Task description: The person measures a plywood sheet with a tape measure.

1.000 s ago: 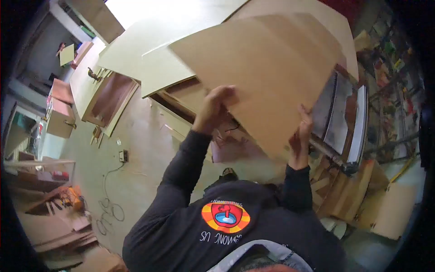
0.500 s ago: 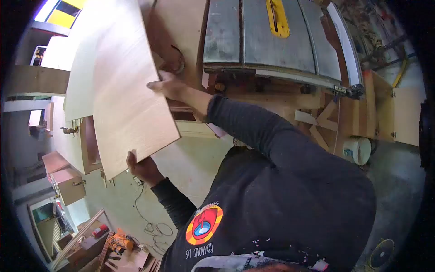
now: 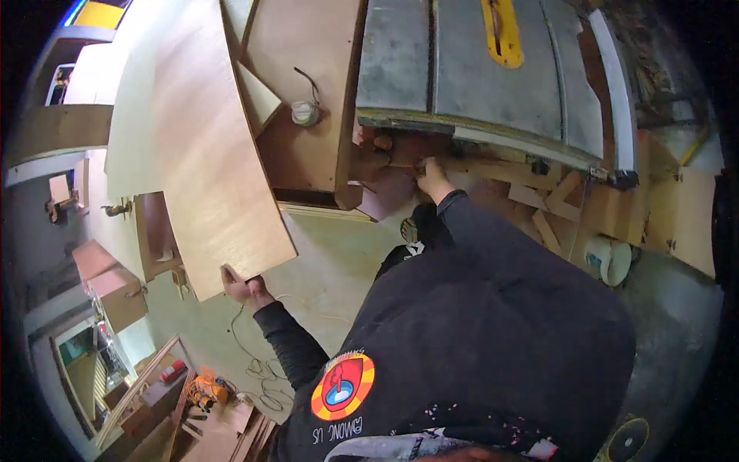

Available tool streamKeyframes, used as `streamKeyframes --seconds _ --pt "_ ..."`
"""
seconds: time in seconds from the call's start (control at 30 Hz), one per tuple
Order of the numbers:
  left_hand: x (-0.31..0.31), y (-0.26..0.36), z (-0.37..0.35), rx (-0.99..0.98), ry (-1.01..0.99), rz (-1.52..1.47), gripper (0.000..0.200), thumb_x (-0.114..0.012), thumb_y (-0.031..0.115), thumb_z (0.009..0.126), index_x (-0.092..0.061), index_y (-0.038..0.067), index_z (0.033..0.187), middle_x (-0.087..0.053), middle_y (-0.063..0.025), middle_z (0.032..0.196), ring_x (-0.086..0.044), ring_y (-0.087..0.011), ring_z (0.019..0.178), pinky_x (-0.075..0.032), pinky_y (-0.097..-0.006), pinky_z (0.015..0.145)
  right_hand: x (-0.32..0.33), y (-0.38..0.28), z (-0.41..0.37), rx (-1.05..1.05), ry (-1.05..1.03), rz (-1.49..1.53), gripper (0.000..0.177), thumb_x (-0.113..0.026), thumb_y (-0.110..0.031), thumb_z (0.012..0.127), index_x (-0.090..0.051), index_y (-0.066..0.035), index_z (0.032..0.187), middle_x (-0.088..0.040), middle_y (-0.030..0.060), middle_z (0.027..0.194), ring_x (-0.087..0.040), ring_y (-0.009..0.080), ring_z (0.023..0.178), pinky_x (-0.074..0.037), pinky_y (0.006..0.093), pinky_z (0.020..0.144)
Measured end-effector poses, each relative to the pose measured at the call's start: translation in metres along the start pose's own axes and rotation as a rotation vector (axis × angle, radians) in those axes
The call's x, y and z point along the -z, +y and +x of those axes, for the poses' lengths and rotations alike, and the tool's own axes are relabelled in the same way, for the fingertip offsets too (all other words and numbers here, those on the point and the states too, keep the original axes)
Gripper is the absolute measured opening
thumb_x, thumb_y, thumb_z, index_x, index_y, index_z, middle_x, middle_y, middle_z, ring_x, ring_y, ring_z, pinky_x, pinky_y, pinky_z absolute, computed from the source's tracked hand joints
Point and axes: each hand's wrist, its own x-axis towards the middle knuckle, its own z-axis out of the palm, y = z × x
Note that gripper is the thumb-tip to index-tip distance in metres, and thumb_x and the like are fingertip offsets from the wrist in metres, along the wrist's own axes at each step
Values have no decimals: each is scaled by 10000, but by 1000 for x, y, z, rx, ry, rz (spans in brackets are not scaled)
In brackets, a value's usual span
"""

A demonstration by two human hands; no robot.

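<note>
My left hand [image 3: 245, 286] grips the near end of a long plywood panel [image 3: 208, 177], thumb on the top face and fingers beneath. The far part of this panel lies over another pale sheet [image 3: 137, 138]. My right hand [image 3: 433, 179] is off the panel, at the front underside of the table saw [image 3: 493, 85]. Its fingers are curled close to a small dark and reddish part; whatever they hold or press there is hidden.
The saw has a yellow blade insert [image 3: 504, 35]. Beside it stands a wooden cabinet [image 3: 308, 146] with a white corded object [image 3: 305, 113] on top. Wood offcuts [image 3: 546, 200] and a white bucket [image 3: 608, 258] are at right. A cable [image 3: 265, 381] trails across the floor.
My right hand has let go of the panel's side edge and moved right to below the saw table. My left hand still holds the panel, which has shifted slightly left and down.
</note>
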Motion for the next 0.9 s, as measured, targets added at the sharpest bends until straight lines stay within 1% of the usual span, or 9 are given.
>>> streamKeyframes --seconds 0.13,0.2,0.3,0.37,0.47,0.63,0.73,0.8,0.9 --pt "3 50 23 386 195 -646 600 -480 349 885 -337 0 1351 -445 -198 1328 -467 -343 1213 -407 -482 999 -15 14 35 110 18 47 232 -598 -180 852 -551 -42 1033 -574 188 1034 -558 287 1001 -439 363 866" --pt "0 58 38 437 382 -590 640 -498 363 855 -333 -2 1354 -452 -198 1321 -466 -358 1211 -401 -487 1002 -8 1 36 10 -141 171 590 -549 -250 890 -353 31 1371 -386 194 1414 -378 339 1302 -347 382 1050" --pt "12 44 63 468 453 -524 621 -514 366 837 -374 -2 1317 -476 -168 1293 -486 -339 1172 -426 -464 978 -79 68 27 148 48 266 310 -538 -169 843 -550 1 1102 -604 196 1052 -579 323 990 -447 396 856" --pt "20 41 75 499 479 -480 577 -519 356 837 -414 6 1284 -488 -143 1276 -498 -308 1146 -448 -436 960 6 -89 -20 -198 -135 -43 238 -575 -168 805 -632 -3 967 -653 201 937 -618 362 907 -483 399 794" --pt "19 45 82 514 442 -502 553 -511 356 847 -437 12 1274 -491 -140 1272 -509 -294 1136 -446 -420 955 28 -152 -40 583 -91 315 168 -652 -109 739 -671 -26 883 -669 164 869 -638 346 816 -510 393 729" --pt "53 19 126 418 354 -355 565 -545 385 870 -431 -3 1265 -511 -144 1189 -532 -290 1066 -460 -414 934 36 -274 -7 958 130 -3 580 -697 -145 731 -484 -20 1256 -453 175 1307 -443 330 1222 -381 428 991" --pt "158 -79 230 -22 38 -74 540 -605 356 881 -441 -10 1243 -505 -120 1116 -546 -251 975 -484 -372 891 -1 -307 30 905 224 -67 654 -695 -165 728 -425 -1 1300 -408 172 1338 -392 330 1269 -341 468 1026" --pt "17 54 128 -155 574 191 475 -613 259 891 -457 -50 1216 -505 -160 1151 -549 -252 1001 -478 -358 886 -24 -302 48 848 118 -223 644 -679 -149 735 -422 18 1301 -421 183 1323 -408 362 1247 -389 474 997" --pt "-55 134 72 -377 344 137 370 -594 126 916 -471 -78 1199 -529 -180 1153 -559 -236 1009 -478 -326 868 -21 -306 51 730 70 -381 596 -635 -108 755 -422 24 1296 -449 219 1268 -428 392 1211 -442 461 953"
